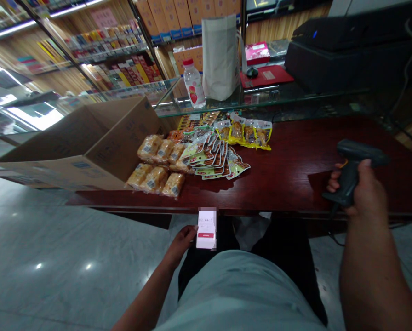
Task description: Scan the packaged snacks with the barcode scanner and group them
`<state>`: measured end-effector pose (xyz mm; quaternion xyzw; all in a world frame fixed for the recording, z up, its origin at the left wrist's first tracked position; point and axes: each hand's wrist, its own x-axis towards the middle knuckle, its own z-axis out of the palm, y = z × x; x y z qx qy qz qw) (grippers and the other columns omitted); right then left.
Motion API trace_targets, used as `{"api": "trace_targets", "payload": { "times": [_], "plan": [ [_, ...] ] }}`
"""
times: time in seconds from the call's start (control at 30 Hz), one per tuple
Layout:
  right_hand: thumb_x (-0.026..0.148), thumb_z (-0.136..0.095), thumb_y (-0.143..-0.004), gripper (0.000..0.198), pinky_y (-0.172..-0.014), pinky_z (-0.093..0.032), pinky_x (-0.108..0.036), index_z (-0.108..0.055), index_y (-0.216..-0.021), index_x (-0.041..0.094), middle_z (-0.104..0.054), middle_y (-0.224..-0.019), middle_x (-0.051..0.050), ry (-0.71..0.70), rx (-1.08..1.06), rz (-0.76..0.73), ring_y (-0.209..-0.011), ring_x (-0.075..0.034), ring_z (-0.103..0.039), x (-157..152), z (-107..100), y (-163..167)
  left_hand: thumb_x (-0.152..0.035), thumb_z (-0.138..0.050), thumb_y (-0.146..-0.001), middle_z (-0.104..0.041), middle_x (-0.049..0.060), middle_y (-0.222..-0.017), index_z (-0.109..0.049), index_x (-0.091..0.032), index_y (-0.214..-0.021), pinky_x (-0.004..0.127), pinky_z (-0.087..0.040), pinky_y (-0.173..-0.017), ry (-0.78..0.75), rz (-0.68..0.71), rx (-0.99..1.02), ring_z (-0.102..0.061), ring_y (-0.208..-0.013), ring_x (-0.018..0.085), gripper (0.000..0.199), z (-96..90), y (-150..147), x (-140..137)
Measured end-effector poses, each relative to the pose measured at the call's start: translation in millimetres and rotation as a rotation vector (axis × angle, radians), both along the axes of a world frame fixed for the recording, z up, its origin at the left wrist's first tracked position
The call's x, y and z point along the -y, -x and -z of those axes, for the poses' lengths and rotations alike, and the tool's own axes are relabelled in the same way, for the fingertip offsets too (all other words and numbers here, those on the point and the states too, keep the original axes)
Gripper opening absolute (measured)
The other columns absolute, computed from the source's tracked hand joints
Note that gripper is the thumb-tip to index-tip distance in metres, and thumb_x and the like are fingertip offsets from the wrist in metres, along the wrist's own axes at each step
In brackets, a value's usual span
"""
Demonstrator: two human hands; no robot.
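Observation:
My right hand (368, 188) is wrapped round the grip of a dark barcode scanner (351, 170), held over the right part of the dark red table (288, 170). Down by my lap, my left hand (183, 241) grips a phone (206, 230) by its left edge; its lit screen shows digits and a red bar. On the table lie wrapped bread packs (154, 177) in rows. Beside them, green-and-white snack packets (213, 161) are fanned out in an overlapping pile. Yellow-edged clear food packs (247, 133) lie behind these.
An open cardboard box (109, 142) stands at the table's left end. Behind, a glass counter (261, 94) carries a bottle with a red cap (194, 85), a pale bag (220, 57), a red mat (271, 76) and a black machine (344, 55). Stocked shelves (112, 55) line the back.

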<state>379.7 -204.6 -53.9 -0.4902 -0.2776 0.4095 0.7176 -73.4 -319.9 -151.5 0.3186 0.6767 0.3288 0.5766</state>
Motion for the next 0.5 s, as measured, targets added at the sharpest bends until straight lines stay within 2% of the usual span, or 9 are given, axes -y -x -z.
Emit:
{"api": "trace_targets", "payload": {
  "times": [0.13, 0.23, 0.37, 0.5],
  "plan": [
    [0.061, -0.061, -0.085, 0.051, -0.030, -0.043, -0.021, -0.067, -0.081, 0.010, -0.061, -0.054, -0.001, 0.019, -0.010, 0.018, -0.035, -0.011, -0.050, -0.4, -0.2, 0.1, -0.073, -0.063, -0.071, -0.069, 0.009, -0.094, -0.061, -0.016, -0.095, 0.037, -0.053, -0.080, -0.126, -0.100, -0.181, -0.066, -0.091, 0.025, 0.061, 6.2, 0.6, 7.5],
    [0.056, -0.056, -0.091, 0.048, -0.030, -0.043, -0.020, -0.067, -0.080, 0.010, -0.060, -0.054, -0.001, 0.019, -0.021, 0.017, -0.035, -0.010, -0.049, -0.5, -0.9, 0.4, -0.068, -0.058, -0.078, -0.067, 0.011, -0.102, -0.061, -0.017, -0.102, 0.040, -0.054, -0.084, -0.285, -0.129, -0.402, -0.065, -0.098, 0.027, 0.057, 14.9, 2.7, 17.1],
    [0.056, -0.057, -0.090, 0.048, -0.030, -0.043, -0.021, -0.067, -0.080, 0.011, -0.060, -0.054, -0.001, 0.014, -0.025, 0.018, -0.035, -0.010, -0.049, 0.1, -1.6, 1.2, -0.051, -0.048, -0.092, -0.062, 0.012, -0.117, -0.059, -0.020, -0.115, 0.045, -0.051, -0.096, -0.537, -0.006, -0.679, -0.059, -0.113, 0.027, 0.041, 23.0, 4.4, 32.5],
    [0.058, -0.059, -0.088, 0.049, -0.030, -0.042, -0.021, -0.068, -0.080, 0.011, -0.060, -0.054, -0.001, 0.008, -0.024, 0.014, -0.035, -0.011, -0.050, 0.4, -1.5, 1.2, -0.041, -0.046, -0.096, -0.054, 0.014, -0.131, -0.056, -0.020, -0.125, 0.051, -0.045, -0.105, -0.712, 0.147, -0.839, -0.052, -0.124, 0.028, 0.037, 27.1, 5.4, 44.8]
  ]
}}
